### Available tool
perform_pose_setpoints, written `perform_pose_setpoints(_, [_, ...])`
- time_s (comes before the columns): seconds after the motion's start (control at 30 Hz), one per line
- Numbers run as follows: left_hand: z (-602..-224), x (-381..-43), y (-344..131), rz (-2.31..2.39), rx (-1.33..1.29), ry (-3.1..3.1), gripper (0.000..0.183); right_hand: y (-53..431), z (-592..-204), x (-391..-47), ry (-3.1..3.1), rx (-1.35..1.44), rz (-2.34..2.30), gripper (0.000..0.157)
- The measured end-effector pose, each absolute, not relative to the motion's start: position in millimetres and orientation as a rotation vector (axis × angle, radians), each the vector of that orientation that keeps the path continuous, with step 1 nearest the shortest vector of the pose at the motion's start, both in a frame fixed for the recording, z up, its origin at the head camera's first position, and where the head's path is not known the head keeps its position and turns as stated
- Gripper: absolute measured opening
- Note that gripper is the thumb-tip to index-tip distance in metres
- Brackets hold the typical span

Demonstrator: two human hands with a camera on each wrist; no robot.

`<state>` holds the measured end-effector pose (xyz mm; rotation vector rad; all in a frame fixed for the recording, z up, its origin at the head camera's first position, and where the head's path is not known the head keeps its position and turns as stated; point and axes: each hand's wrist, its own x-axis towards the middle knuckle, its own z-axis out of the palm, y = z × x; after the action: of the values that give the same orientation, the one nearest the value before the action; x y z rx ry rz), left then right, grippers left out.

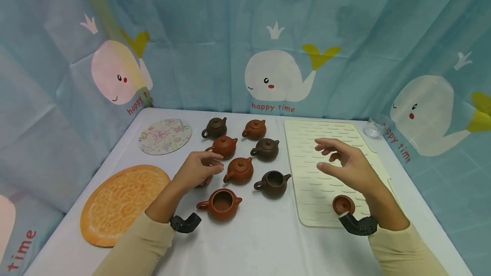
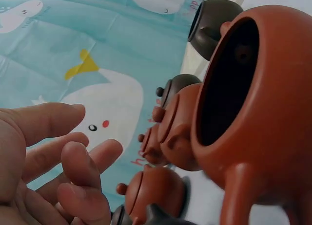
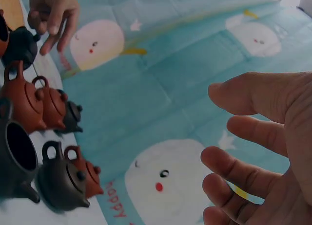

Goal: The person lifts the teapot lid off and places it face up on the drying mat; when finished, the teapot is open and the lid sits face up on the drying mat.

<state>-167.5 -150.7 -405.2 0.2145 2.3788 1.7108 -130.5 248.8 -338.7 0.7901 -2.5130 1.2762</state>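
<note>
My left hand (image 1: 197, 170), fingers loosely bent and holding nothing, hovers over the left side of the teapot group. Beneath it a brown pot (image 1: 204, 181) is mostly hidden. Just in front stands a lidless red-brown teapot (image 1: 222, 204), its dark inside large in the left wrist view (image 2: 273, 98). To the right, a lidless dark teapot (image 1: 273, 183) sits beside the cream mat (image 1: 307, 212). Above that mat hangs my right hand (image 1: 347, 165), thumb and fingers apart with nothing between them. A red-brown teapot lid (image 1: 343, 205) lies on the mat near the right wrist.
Behind the lidless pots stand lidded teapots, red-brown (image 1: 239, 171) and dark (image 1: 265, 149). A round bread-patterned mat (image 1: 122, 203) and a floral round mat (image 1: 165, 136) lie at left. A clear container (image 1: 374, 127) is at the back right corner. Whale-print curtains (image 1: 215, 33) surround the table.
</note>
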Motion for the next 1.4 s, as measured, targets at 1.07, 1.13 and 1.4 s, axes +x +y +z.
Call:
perform_pose_setpoints(1.07, [-426.9,-180.5,-124.5,1.292,0.142,2.522,0.013,136.3,-382.3,-217.5,-2.742,0.979,1.647,0.044])
perform_pose_setpoints(1.13, [-426.9,-180.3,-124.4,1.282,0.133,2.531,0.012,131.5,-387.2,-220.8,-2.752,1.006,1.631,0.042])
perform_pose_setpoints(1.4, [-424.6,-178.6,-124.7,1.25,0.124,2.535,0.009,113.9,-399.4,-226.7,-2.81,1.031,1.591,0.036])
